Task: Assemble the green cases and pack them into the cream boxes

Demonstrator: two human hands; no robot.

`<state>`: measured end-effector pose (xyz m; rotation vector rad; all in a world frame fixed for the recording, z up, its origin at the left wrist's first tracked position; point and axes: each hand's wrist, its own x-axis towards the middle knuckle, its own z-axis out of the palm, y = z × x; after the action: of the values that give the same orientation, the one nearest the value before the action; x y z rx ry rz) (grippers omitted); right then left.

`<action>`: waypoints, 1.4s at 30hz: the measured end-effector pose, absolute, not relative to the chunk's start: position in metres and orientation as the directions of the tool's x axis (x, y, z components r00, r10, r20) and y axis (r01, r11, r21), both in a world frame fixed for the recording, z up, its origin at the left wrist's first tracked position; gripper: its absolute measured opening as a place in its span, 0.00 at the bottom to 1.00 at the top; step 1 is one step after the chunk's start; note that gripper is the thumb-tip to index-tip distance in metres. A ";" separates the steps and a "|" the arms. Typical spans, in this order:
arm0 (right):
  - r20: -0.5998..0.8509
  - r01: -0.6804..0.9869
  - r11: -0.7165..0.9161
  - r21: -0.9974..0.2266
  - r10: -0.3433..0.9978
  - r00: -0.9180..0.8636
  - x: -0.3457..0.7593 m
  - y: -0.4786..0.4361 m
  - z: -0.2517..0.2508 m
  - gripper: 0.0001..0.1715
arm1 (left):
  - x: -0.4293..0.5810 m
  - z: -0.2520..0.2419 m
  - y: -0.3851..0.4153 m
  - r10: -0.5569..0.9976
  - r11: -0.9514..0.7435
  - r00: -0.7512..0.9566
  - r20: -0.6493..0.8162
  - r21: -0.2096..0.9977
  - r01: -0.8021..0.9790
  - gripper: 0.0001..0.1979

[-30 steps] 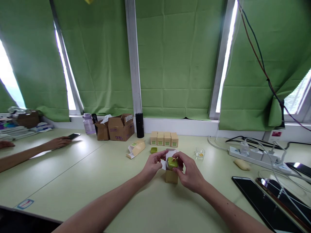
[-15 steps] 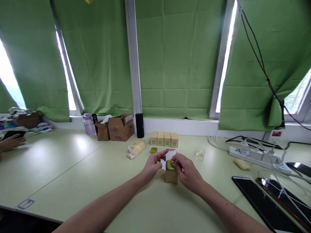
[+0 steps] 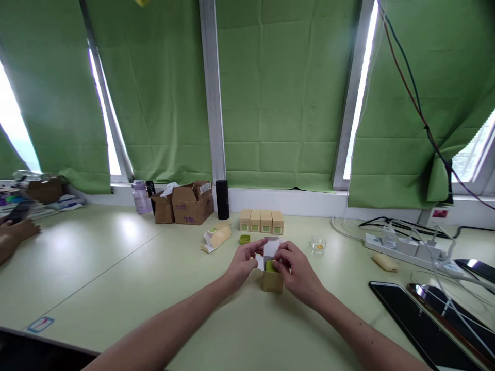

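Note:
A small open cardboard box (image 3: 273, 282) stands upright on the table in front of me, its white-lined flaps raised. Inside it sits a green container (image 3: 269, 266), with only its top showing. My left hand (image 3: 244, 262) is at the box's left and back, index finger stretched against the back flap, thumb apart from it. My right hand (image 3: 294, 267) is closed at the right of the opening, thumb and fingers on the green container's edge; its fingertips are partly hidden. Just behind the box lie a small green tray-like piece (image 3: 245, 239) and an opened carton (image 3: 217, 237).
Several small closed boxes (image 3: 261, 221) stand in a row behind, near a black bottle (image 3: 222, 200) and a larger carton (image 3: 192, 203). A clear glass dish (image 3: 318, 244), a power strip (image 3: 410, 249) and a tablet (image 3: 406, 319) lie rightward. Another person's hand (image 3: 23, 229) is far left.
The green container has gone down deeper into the box, and my right hand has shifted slightly with it. My left hand stays put. The other person's hand and dark device have moved.

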<state>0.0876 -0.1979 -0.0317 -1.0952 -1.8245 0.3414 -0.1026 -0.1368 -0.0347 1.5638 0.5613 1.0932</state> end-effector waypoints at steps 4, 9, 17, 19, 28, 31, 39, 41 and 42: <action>0.559 0.533 0.540 -0.651 0.817 -0.145 0.088 -0.195 -0.034 0.09 | -0.103 -0.036 -0.136 0.818 -0.296 0.461 0.346 0.938 -0.179 0.38; 0.571 0.523 0.557 -0.645 0.807 -0.154 0.087 -0.193 -0.037 0.12 | -0.104 -0.037 -0.135 0.822 -0.297 0.456 0.342 0.940 -0.168 0.38; 0.594 0.500 0.570 -0.652 0.794 -0.129 0.085 -0.195 -0.036 0.13 | -0.104 -0.035 -0.136 0.815 -0.295 0.467 0.344 0.939 -0.177 0.38; 0.607 0.489 0.574 -0.657 0.787 -0.108 0.086 -0.194 -0.037 0.12 | -0.104 -0.036 -0.136 0.813 -0.292 0.468 0.345 0.938 -0.185 0.38; 0.598 0.444 0.506 -0.739 0.797 0.087 0.098 -0.187 -0.039 0.13 | -0.104 -0.039 -0.133 0.798 -0.299 0.479 0.365 0.931 -0.210 0.38; 0.562 0.408 0.467 -0.784 0.814 0.149 0.101 -0.184 -0.041 0.11 | -0.104 -0.039 -0.133 0.798 -0.293 0.481 0.362 0.932 -0.215 0.38; 0.481 0.325 0.393 -0.860 0.837 0.262 0.107 -0.171 -0.051 0.11 | -0.104 -0.041 -0.129 0.820 -0.268 0.459 0.342 0.938 -0.219 0.32; 0.453 0.310 0.368 -0.876 0.848 0.274 0.108 -0.169 -0.053 0.13 | -0.105 -0.041 -0.129 0.824 -0.271 0.450 0.345 0.937 -0.221 0.30; 0.442 0.305 0.358 -0.883 0.853 0.278 0.108 -0.168 -0.053 0.14 | -0.104 -0.041 -0.129 0.824 -0.269 0.451 0.343 0.938 -0.220 0.29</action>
<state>0.1080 -0.1680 -0.0534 -1.2012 -1.2867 0.5211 -0.1045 -0.1293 -0.0409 1.5202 0.5530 1.1058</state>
